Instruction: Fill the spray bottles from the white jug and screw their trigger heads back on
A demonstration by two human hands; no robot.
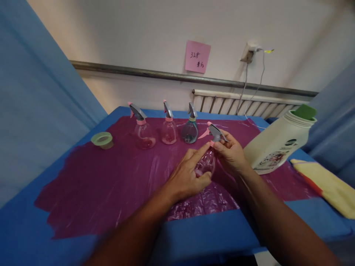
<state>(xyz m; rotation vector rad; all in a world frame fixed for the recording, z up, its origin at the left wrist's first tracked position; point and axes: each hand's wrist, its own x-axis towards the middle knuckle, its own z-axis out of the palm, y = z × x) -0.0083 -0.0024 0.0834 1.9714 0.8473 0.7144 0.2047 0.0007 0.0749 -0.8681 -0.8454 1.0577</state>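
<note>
A clear pink spray bottle (pixel 205 162) stands tilted slightly between my hands, over the purple plastic sheet. My left hand (pixel 188 177) is wrapped round its body, one finger reaching up to the pink collar. At the neck, my right hand (pixel 230 151) pinches the collar beneath the grey and pink spray head (pixel 215 132). Behind, in a row, are a pink bottle (pixel 145 136), a second pink bottle (pixel 169 132) and a teal bottle (pixel 190 130), all with spray heads and a little liquid in them.
A large off-white jug (pixel 277 144) with a green piece in its mouth stands at the right, near a yellow cloth (pixel 327 184). A green funnel-like cup (pixel 102 139) sits at the left. Behind the blue-covered table are a metal rail (pixel 155 75), radiator and hanging cables.
</note>
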